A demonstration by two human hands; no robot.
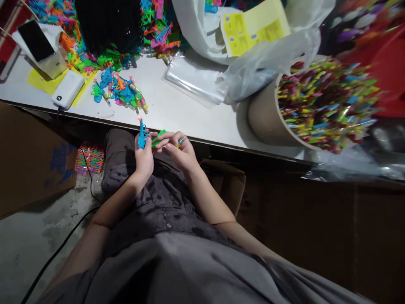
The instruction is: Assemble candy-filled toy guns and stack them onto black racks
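Observation:
My left hand (144, 158) is closed around a small blue plastic toy gun (142, 139) with an orange tip pointing up. Close beside it, my right hand (182, 152) has its fingers bent round a green plastic toy gun (159, 137), partly hidden by the fingers. A bit of something yellow and blue shows between the right fingers; its kind is not clear. Both hands are over my lap, just below the table's front edge. On the white table (190, 116) ahead lies a small pile of toy guns (122, 89) mixed with thin wrapped candy tubes.
A large bucket (264, 114) of colourful wrapped sticks stands at the right. Clear plastic bags (194, 80) lie mid-table, near yellow label sheets (253, 31). A white power bank (68, 89) and a phone (36, 40) are at the left. Cardboard boxes (34, 156) flank my legs.

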